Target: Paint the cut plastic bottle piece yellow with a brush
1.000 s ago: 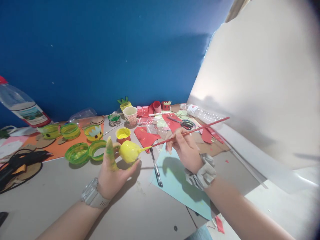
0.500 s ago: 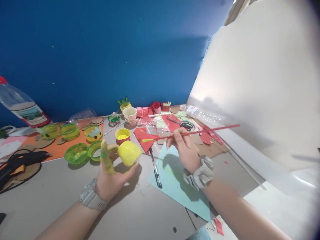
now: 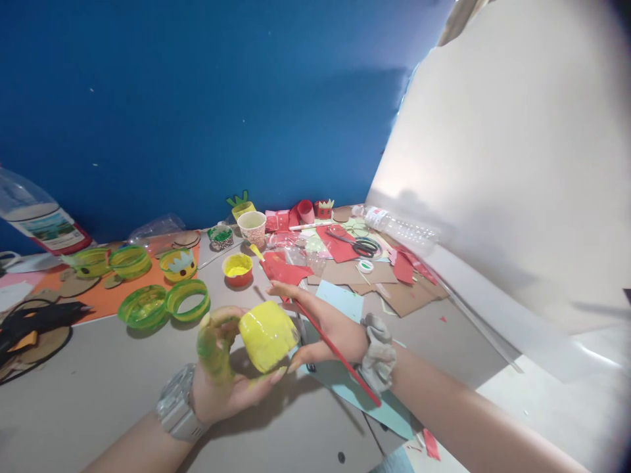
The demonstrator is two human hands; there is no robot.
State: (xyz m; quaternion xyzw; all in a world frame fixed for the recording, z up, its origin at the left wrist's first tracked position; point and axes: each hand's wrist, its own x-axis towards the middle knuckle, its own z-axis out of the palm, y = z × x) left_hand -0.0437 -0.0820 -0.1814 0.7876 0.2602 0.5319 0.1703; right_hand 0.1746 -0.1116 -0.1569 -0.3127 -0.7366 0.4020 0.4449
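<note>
A cup-like piece coated in wet yellow paint [image 3: 269, 336] is between the paint-stained fingers and thumb of my left hand [image 3: 221, 368]. My right hand [image 3: 328, 328] is close against the right side of that piece and holds a red paintbrush [image 3: 340, 357]. The brush slants, its yellow-tipped bristles pointing up and away, its handle end down to the right. Beyond my hands stands a small red pot of yellow paint [image 3: 238, 269]. Two joined green-yellow rings [image 3: 188, 301] lie left of it. Light blue paper [image 3: 365, 387] is under my right hand.
At the back are a paper cup [image 3: 253, 230], a pot of green paint [image 3: 220, 236], scissors [image 3: 362, 246] and red paper scraps [image 3: 340, 244]. A plastic bottle [image 3: 401, 228] lies at the right. On the left are a glue gun [image 3: 44, 318] and a large bottle [image 3: 46, 223].
My right hand has moved left and down to the yellow piece, and the brush has swung from nearly level to a steep slant. My left hand and the piece have shifted slightly right and nearer.
</note>
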